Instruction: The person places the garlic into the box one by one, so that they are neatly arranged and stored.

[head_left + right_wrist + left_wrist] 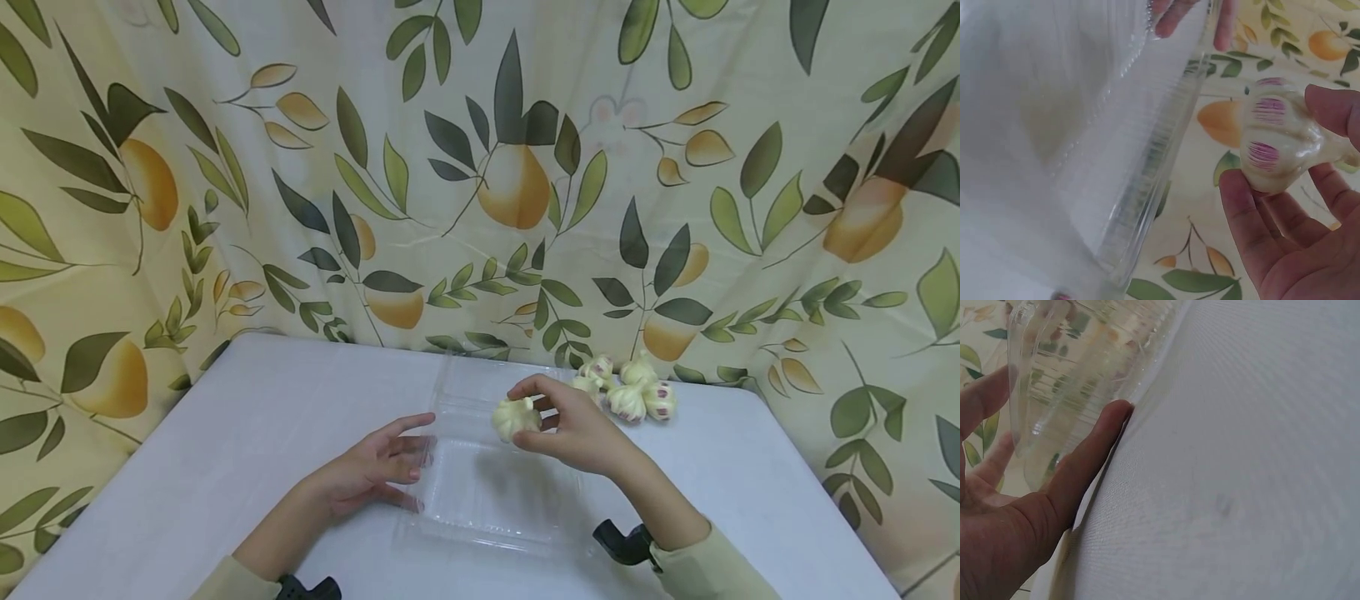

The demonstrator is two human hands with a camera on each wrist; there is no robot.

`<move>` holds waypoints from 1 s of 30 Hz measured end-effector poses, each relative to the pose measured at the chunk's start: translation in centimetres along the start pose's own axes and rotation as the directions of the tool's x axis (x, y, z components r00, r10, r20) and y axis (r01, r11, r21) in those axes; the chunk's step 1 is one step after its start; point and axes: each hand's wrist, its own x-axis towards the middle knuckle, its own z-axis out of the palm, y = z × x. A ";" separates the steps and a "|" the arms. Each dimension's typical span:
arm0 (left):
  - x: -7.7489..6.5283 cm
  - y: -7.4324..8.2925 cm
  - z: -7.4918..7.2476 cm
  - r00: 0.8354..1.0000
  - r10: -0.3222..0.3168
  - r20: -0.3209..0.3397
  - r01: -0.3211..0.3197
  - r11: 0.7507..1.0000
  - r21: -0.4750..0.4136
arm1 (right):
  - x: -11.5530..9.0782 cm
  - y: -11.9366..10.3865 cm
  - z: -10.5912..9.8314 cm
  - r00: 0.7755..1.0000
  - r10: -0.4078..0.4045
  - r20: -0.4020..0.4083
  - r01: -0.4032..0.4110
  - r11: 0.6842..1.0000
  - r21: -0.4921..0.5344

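My right hand (577, 425) pinches a white garlic bulb (514, 418) between thumb and fingertips, above a clear plastic container (495, 500). In the right wrist view, purple streaks mark the garlic bulb (1272, 134) and its stem points toward my palm. The container stands opened out on the table, its lid part (480, 382) at the far side. My left hand (375, 467) rests at the container's left side with fingers spread and extended. In the left wrist view, the thumb (1094, 447) lies along the container's lower edge, close to the tabletop.
Several more garlic bulbs (628, 398) sit in a cluster near the table's back edge, right of the lid. A white cloth covers the table (300, 392). Behind it hangs a curtain (480, 275) printed with fruit and leaves.
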 end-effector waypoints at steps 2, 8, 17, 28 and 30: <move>0.0 0.0 0.0 1.000 -0.003 -0.005 0.003 1.000 0.000 | 0.2 -0.2 0.3 1.000 -0.007 0.010 0.007 1.000 0.007; -0.1 0.0 0.0 1.000 -0.009 -0.008 0.009 1.000 0.008 | 0.8 -0.4 1.0 0.998 -0.028 0.048 0.028 1.000 0.002; -0.2 0.0 0.1 1.000 -0.005 0.004 0.005 1.000 0.002 | 1.4 -0.8 2.3 0.996 -0.037 0.080 0.038 0.999 -0.007; -0.2 0.1 0.0 1.000 -0.007 -0.005 0.007 1.000 0.008 | 1.8 -1.4 3.3 0.992 -0.040 0.119 0.038 0.999 0.018; -0.2 0.1 0.0 1.000 -0.007 -0.007 0.007 1.000 0.008 | 1.9 -1.5 3.5 0.991 -0.046 0.127 0.044 0.999 0.019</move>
